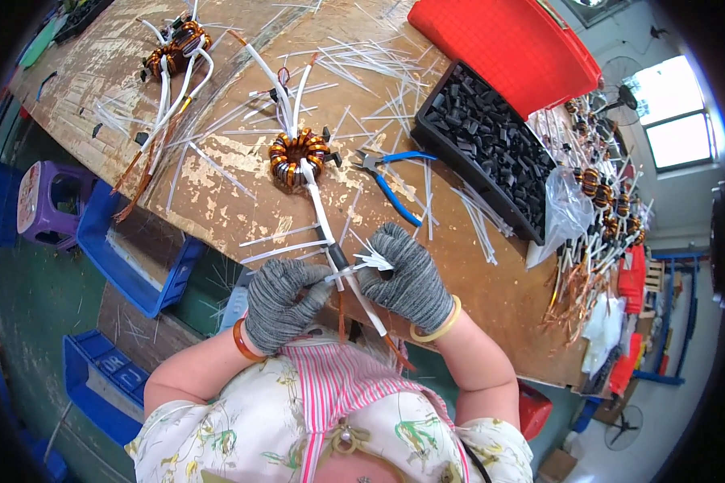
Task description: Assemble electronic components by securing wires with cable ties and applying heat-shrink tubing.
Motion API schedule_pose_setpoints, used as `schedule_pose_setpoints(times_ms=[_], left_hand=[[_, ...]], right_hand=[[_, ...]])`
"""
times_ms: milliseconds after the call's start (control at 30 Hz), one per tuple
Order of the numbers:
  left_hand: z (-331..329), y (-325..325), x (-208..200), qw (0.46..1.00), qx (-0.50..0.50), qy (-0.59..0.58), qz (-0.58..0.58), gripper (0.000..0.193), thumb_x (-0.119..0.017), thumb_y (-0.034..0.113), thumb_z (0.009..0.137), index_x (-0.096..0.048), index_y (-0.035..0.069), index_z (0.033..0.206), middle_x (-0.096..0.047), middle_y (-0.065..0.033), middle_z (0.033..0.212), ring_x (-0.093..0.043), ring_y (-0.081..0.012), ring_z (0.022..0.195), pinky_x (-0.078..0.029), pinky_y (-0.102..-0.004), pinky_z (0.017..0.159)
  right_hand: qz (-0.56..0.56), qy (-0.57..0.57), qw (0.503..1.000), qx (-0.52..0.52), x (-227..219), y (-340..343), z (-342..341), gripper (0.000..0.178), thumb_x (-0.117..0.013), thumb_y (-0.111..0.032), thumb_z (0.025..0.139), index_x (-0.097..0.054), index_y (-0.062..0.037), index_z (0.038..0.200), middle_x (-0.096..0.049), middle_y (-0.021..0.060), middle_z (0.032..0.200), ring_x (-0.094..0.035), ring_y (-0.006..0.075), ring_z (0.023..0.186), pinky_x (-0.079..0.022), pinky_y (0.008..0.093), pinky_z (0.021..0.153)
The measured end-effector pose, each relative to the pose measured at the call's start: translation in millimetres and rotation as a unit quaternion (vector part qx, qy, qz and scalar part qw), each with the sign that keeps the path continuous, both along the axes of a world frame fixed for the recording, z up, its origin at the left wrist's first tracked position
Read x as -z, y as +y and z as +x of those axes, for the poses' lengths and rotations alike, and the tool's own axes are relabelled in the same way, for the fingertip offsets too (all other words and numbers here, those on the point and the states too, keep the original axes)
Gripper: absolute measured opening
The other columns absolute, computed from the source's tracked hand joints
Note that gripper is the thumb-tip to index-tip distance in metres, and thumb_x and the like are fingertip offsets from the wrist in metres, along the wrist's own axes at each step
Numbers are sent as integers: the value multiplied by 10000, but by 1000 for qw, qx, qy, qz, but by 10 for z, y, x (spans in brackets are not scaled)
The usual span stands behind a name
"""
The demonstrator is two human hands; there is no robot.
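Observation:
A copper-wound toroidal coil point(286, 173) lies on the bench in front of me, its white-sleeved leads point(320, 211) running toward my body. My left hand point(278, 299), in a grey knit glove, pinches one end of a white cable tie point(342, 275) that crosses the leads just below a black piece point(338, 256). On the other side my right hand point(411, 278), gloved too, is closed at the leads with a bunch of white cable ties point(373, 260) sticking out of its grip. Whether the tie is looped fully around the leads, I cannot tell. Bare copper ends point(399, 352) hang near my apron.
Blue-handled cutters point(392, 189) lie right of the coil. Beyond them stand a black tray point(451, 153) of small black parts and a red bin point(499, 48). White strips point(362, 60) litter the bench. More coils lie far left point(177, 48) and piled at right point(600, 189).

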State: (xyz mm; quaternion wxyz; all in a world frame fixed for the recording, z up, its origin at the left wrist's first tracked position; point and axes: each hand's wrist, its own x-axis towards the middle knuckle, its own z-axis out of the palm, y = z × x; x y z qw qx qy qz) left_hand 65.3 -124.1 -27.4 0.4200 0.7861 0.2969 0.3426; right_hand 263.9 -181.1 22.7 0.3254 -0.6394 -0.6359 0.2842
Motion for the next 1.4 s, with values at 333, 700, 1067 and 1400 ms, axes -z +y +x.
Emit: schedule_pose_setpoints(times_ms=[333,700,1067,1400], left_hand=[[23,64,-80,996,39,-2,86,180,-677,125,756,-664,98,933,-636,-98,785,-614,-265,673,-474,-368,607],[62,129,-142,991,40,-6,126,188,-686,174,755,-651,87,918,-631,-94,808,-612,-293,730,-475,-389,645],[-262,15,-315,983,79,-44,162,125,-680,182,752,-646,103,841,-560,-84,736,-529,-267,671,-397,-387,621],[-168,44,-309,949,101,-209,-214,99,-615,156,852,-613,58,865,-642,-147,958,-634,-253,867,-489,-373,789]], right_hand=[[17,-17,999,-48,111,-4,3,258,-679,-132,730,-609,-35,959,-563,171,893,-571,352,817,-479,372,733],[-97,288,952,19,134,-34,-121,209,-607,-22,809,-618,-41,1017,-624,99,966,-603,213,880,-483,317,795],[1,16,993,-115,231,10,67,259,-703,-122,683,-672,-113,940,-602,100,860,-583,288,823,-484,368,731],[5,53,998,-29,53,-94,-84,268,-743,-171,715,-599,-92,928,-605,107,811,-622,276,740,-494,345,640]])
